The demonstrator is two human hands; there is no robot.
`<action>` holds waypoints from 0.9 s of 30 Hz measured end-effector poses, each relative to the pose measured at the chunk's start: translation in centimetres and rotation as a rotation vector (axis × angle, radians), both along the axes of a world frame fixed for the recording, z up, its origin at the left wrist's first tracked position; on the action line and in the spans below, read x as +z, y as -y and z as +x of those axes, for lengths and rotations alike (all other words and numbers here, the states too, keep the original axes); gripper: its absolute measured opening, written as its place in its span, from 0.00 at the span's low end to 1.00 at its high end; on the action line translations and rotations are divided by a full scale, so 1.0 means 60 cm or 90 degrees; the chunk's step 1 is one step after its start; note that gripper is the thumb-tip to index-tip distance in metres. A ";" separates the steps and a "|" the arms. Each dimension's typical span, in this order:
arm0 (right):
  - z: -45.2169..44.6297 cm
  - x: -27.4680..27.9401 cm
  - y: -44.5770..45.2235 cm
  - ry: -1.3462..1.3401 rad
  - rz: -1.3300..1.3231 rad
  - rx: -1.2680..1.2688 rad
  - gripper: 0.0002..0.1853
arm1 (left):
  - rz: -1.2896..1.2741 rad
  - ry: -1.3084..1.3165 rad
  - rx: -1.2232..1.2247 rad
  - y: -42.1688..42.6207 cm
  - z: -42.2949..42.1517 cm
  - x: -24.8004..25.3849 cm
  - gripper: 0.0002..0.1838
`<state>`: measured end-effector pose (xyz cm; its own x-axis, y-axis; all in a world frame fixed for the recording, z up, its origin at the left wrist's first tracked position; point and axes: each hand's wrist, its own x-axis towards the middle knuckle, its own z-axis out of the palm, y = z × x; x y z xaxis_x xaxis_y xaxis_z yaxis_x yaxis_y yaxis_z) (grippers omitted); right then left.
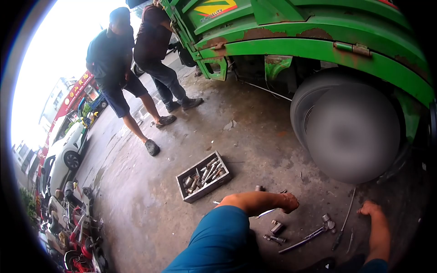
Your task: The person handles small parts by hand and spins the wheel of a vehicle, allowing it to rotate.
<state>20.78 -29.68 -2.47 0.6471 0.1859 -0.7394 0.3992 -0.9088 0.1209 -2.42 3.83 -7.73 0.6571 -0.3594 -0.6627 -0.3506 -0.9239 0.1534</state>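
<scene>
Pointing to one o'clock, the screwdriver lies at nine from the nearer right hand, fingers' closure unclear.

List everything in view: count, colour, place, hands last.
truck: one, green, upper right
wheel: one, grey, under truck
ground: one, grey, centre
tray: one, grey, centre
tools: many, silver-brown, in tray
socket-like pieces: several, grey, lower centre
hammer-like tool: one, silver, lower right
screwdriver-like tool: one, dark, lower right
bystanders: two, dark-clothed, upper left
cars: some, white, left
motorbikes: several, red and dark, lower left
sign: one, red, left
left hand: one, blue-sleeved, lower centre
right hand: one, blue-sleeved, lower right
</scene>
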 end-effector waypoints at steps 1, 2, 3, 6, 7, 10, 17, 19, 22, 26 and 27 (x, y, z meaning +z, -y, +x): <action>-0.001 0.003 -0.002 -0.002 -0.002 -0.008 0.37 | 0.001 0.005 0.002 0.001 0.000 0.003 0.14; 0.005 -0.003 -0.002 -0.005 0.006 0.002 0.36 | 0.002 0.010 0.004 0.002 -0.001 0.005 0.14; 0.015 -0.019 -0.002 -0.009 0.012 0.011 0.36 | 0.019 0.000 0.012 -0.002 -0.002 0.008 0.14; 0.017 -0.029 0.005 -0.025 0.016 0.021 0.35 | 0.020 -0.023 0.007 0.001 -0.002 0.004 0.14; 0.000 0.004 -0.010 -0.019 0.012 0.009 0.34 | 0.006 -0.020 0.001 -0.001 -0.003 -0.005 0.14; 0.010 -0.017 0.004 -0.013 0.033 0.035 0.31 | 0.002 -0.032 0.023 0.000 -0.004 0.011 0.13; 0.008 -0.012 0.010 -0.029 0.016 0.049 0.33 | 0.010 -0.057 0.035 0.008 0.000 0.052 0.16; 0.020 -0.033 0.021 -0.037 0.037 0.082 0.33 | 0.021 -0.061 0.029 0.009 0.004 0.051 0.16; 0.028 -0.048 0.024 -0.050 0.023 0.078 0.33 | 0.024 -0.058 0.033 0.008 0.001 0.047 0.16; 0.013 -0.024 0.009 -0.049 0.013 0.032 0.35 | 0.035 -0.068 0.031 0.014 0.004 0.070 0.16; 0.012 -0.024 0.009 -0.044 0.017 0.023 0.35 | 0.038 -0.073 0.029 0.014 0.003 0.069 0.17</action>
<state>21.50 -30.21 -3.93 0.5868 0.2288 -0.7767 0.4383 -0.8963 0.0670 -2.24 2.99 -3.61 0.5913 -0.2883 -0.7532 -0.2908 -0.9473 0.1344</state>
